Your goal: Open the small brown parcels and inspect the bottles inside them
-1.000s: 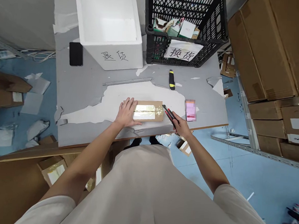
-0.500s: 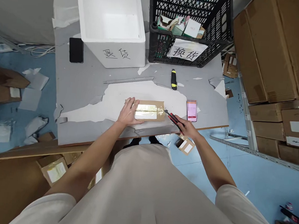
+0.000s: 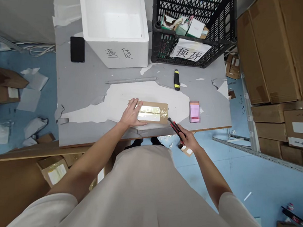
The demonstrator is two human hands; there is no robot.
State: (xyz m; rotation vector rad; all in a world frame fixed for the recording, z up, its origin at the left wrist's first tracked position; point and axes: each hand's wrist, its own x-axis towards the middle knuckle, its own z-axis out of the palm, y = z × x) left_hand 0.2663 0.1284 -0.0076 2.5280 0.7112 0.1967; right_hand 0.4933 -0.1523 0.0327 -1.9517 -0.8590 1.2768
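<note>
A small taped cardboard box [image 3: 163,118] with white labels on top lies on the torn white patch of the table. My left hand [image 3: 131,115] grips its left end, fingers over the far edge and thumb along the near side. In my right hand [image 3: 189,138] is a black and red utility knife [image 3: 175,127], its tip pointing at the box's right end near the front corner. Whether the tip touches the cardboard I cannot tell. To the right of the box lies a phone with a pink screen [image 3: 195,112].
Behind the box lies a black and yellow cutter [image 3: 177,80]. A white foam bin [image 3: 127,54] and a black plastic crate [image 3: 162,47] holding small boxes stand at the back. A dark phone [image 3: 77,49] is at the left. Stacked cartons [image 3: 275,53] rise on the right.
My right hand has drawn the utility knife slightly toward me, from the middle of the box's right end to its near corner. My left hand stays on the box.
</note>
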